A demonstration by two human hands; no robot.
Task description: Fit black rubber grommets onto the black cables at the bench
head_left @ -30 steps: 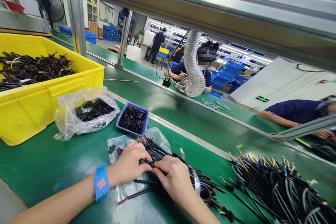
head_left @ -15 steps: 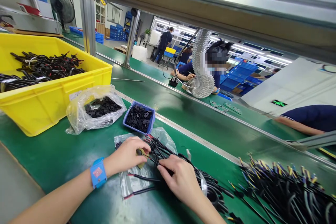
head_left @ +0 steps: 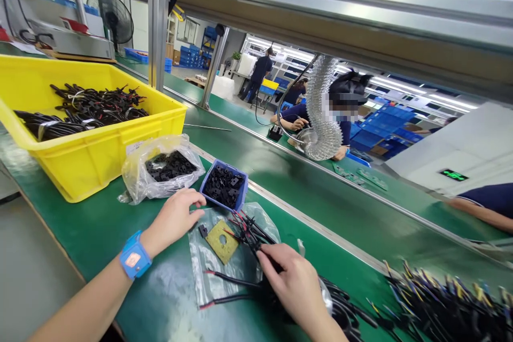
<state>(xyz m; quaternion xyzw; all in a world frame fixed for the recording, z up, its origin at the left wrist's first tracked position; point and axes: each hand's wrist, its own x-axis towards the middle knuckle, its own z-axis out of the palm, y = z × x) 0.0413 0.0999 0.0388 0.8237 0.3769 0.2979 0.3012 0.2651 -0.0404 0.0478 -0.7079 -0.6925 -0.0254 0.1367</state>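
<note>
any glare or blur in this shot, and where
head view: pale glare on the green bench at lower left; ceiling lights nearly white; cable bundle at lower right looks soft, fine ends smeared; black cables by the right hand fairly readable; pixel blocks hide part of a person across the bench

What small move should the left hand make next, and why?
I'd probably lift the left hand over the rim of the small blue bin and pinch one of the black parts. Its fingers look empty and are right beside the bin's near left corner, while the right hand holds the black cables.
</note>
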